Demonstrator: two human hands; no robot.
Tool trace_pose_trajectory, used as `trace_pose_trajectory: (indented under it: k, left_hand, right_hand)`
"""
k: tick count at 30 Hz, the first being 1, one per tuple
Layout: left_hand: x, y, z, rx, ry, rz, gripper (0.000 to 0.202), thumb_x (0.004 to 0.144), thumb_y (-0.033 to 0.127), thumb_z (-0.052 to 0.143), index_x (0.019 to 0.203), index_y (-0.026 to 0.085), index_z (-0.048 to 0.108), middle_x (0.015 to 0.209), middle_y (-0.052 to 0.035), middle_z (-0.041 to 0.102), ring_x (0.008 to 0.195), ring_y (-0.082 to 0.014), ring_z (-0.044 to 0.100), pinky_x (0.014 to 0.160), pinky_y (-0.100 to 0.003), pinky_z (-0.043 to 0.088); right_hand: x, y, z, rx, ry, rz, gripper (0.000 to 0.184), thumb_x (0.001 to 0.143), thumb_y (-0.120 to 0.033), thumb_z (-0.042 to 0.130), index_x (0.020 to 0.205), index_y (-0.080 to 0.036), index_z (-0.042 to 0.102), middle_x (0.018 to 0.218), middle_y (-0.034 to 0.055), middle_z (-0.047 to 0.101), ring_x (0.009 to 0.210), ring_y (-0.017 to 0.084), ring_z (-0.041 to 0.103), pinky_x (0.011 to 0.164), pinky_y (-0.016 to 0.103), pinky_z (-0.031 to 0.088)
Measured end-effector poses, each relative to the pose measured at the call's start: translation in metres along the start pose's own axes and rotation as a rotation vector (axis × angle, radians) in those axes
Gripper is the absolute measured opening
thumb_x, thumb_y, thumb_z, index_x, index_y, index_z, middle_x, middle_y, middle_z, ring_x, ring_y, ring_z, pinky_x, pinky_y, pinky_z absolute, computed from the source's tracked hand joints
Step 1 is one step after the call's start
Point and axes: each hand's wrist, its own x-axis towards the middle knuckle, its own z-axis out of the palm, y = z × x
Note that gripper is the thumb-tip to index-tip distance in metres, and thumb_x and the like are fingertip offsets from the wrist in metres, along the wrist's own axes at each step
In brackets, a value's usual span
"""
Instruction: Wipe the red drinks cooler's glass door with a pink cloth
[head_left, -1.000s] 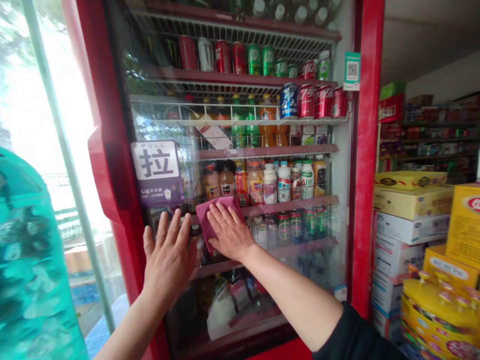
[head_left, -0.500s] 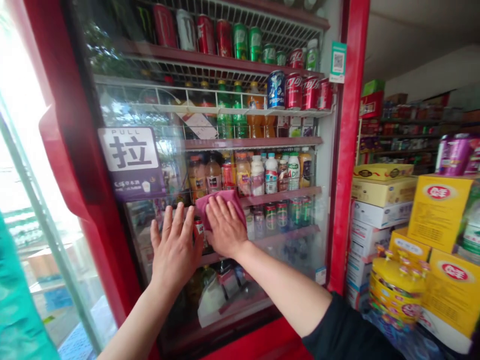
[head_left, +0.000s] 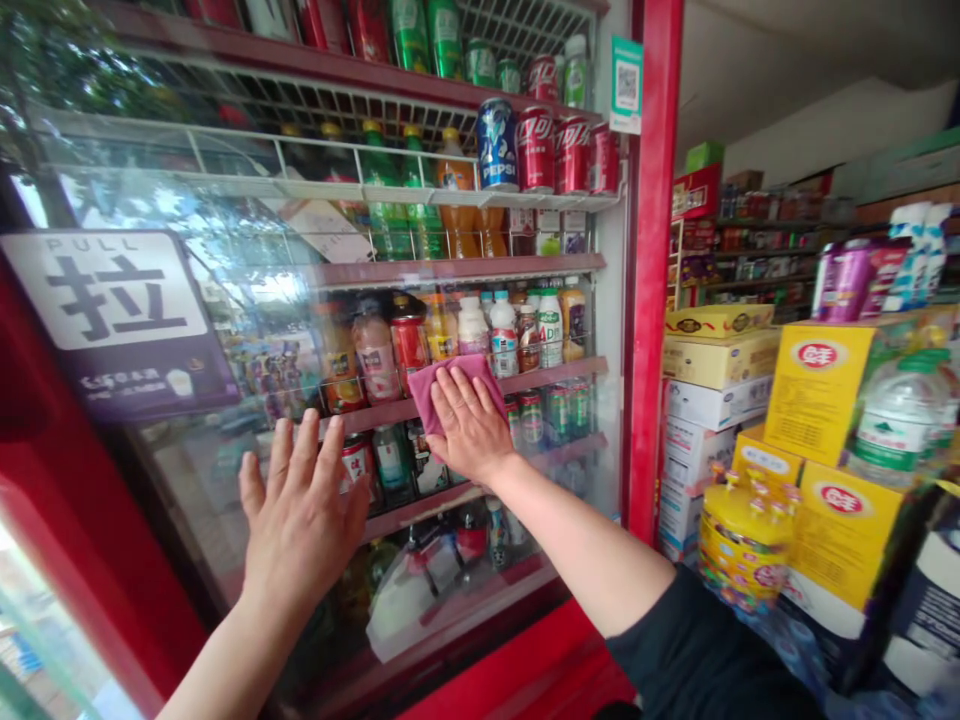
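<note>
One wiping job appears in progress: the pink cloth (head_left: 424, 388) lies against the glass door (head_left: 191, 480), in front of shelved drinks (head_left: 409, 340); finished and remaining areas cannot be distinguished. Right hand (head_left: 472, 420): fingers extended flat over the cloth, not curled round it. Left hand (head_left: 304, 515): fingers spread, nothing held; contact with the glass unconfirmed.

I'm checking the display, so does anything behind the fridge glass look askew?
Yes: the white card left of the green bottles sits aslant, out of line with the nearly level shelf edge below.
</note>
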Motion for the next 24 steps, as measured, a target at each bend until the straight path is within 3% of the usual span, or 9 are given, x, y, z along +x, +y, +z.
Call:
trace_pose_trajectory:
  k: [5, 7, 10, 12, 14, 17, 21, 24]
  left_hand:
    - [0.007, 0.026, -0.001, -0.037, 0.004, -0.005, 0.071, 0.11, 0.038, 0.051, 0.173, 0.011, 0.033, 0.179, -0.0194, 0.026, 0.169, -0.0402, 0.02, 0.137, -0.063, 0.01]
    - [0.009, 0.035, -0.003, -0.056, 0.023, -0.027, 0.067, 0.111, 0.037, 0.048, 0.171, 0.01, 0.037, 0.179, -0.0189, 0.027, 0.169, -0.0386, 0.02, 0.137, -0.062, 0.01]
    - [0.014, 0.044, -0.005, -0.063, 0.031, -0.037, 0.066, 0.112, 0.036, 0.045, 0.172, 0.01, 0.036, 0.18, -0.018, 0.026, 0.17, -0.0375, 0.018, 0.137, -0.062, 0.01]
    - [0.017, 0.048, -0.004, -0.057, 0.017, -0.017, 0.067, 0.112, 0.036, 0.046, 0.172, 0.009, 0.035, 0.18, -0.0185, 0.025, 0.17, -0.0387, 0.017, 0.137, -0.063, 0.01]
    - [0.021, 0.05, -0.002, -0.044, -0.004, 0.018, 0.07, 0.11, 0.037, 0.048, 0.172, 0.008, 0.034, 0.18, -0.0196, 0.024, 0.169, -0.0409, 0.019, 0.136, -0.064, 0.012]
    - [0.026, 0.055, 0.004, -0.032, -0.02, 0.067, 0.076, 0.109, 0.039, 0.053, 0.175, 0.01, 0.03, 0.18, -0.021, 0.022, 0.169, -0.0425, 0.019, 0.135, -0.065, 0.013]
    - [0.03, 0.068, 0.01, -0.06, -0.015, 0.064, 0.08, 0.109, 0.037, 0.053, 0.179, 0.017, 0.019, 0.18, -0.02, 0.023, 0.17, -0.0403, 0.017, 0.137, -0.064, 0.011]
    - [0.032, 0.081, 0.015, -0.093, -0.012, 0.05, 0.08, 0.11, 0.035, 0.05, 0.18, 0.023, 0.014, 0.181, -0.0175, 0.022, 0.17, -0.0392, 0.017, 0.136, -0.064, 0.012]
  right_hand:
    - [-0.022, 0.053, -0.017, -0.094, 0.01, 0.182, 0.074, 0.107, -0.043, 0.055, 0.165, 0.002, 0.046, 0.177, 0.021, 0.032, 0.173, 0.027, 0.005, 0.14, 0.051, 0.012]
    - [-0.024, 0.054, -0.018, -0.137, 0.02, 0.302, 0.074, 0.107, -0.041, 0.052, 0.166, 0.004, 0.044, 0.178, 0.022, 0.03, 0.173, 0.029, 0.006, 0.14, 0.052, 0.013]
    - [-0.019, 0.033, -0.014, -0.152, 0.004, 0.443, 0.077, 0.106, -0.041, 0.053, 0.167, 0.005, 0.042, 0.18, 0.0217, 0.024, 0.172, 0.032, 0.008, 0.139, 0.054, 0.012]
    - [-0.015, 0.014, -0.011, -0.096, -0.017, 0.355, 0.075, 0.106, -0.043, 0.055, 0.166, 0.002, 0.045, 0.18, 0.0192, 0.024, 0.172, 0.032, 0.008, 0.14, 0.054, 0.012]
    - [-0.013, 0.001, -0.008, -0.016, -0.03, 0.128, 0.071, 0.107, -0.045, 0.057, 0.164, -0.004, 0.051, 0.179, 0.0143, 0.029, 0.173, 0.03, 0.009, 0.14, 0.053, 0.013]
    - [-0.016, 0.002, -0.006, 0.045, -0.039, -0.11, 0.069, 0.108, -0.05, 0.056, 0.164, -0.009, 0.052, 0.179, 0.0095, 0.03, 0.173, 0.027, 0.009, 0.141, 0.052, 0.014]
    - [-0.023, 0.031, -0.009, 0.037, -0.048, -0.147, 0.071, 0.108, -0.051, 0.054, 0.165, -0.009, 0.051, 0.179, 0.0088, 0.031, 0.172, 0.026, 0.01, 0.142, 0.05, 0.011]
    - [-0.033, 0.061, -0.016, 0.016, -0.048, -0.053, 0.075, 0.106, -0.053, 0.059, 0.165, -0.008, 0.051, 0.179, 0.0105, 0.031, 0.173, 0.026, 0.007, 0.142, 0.05, 0.009]
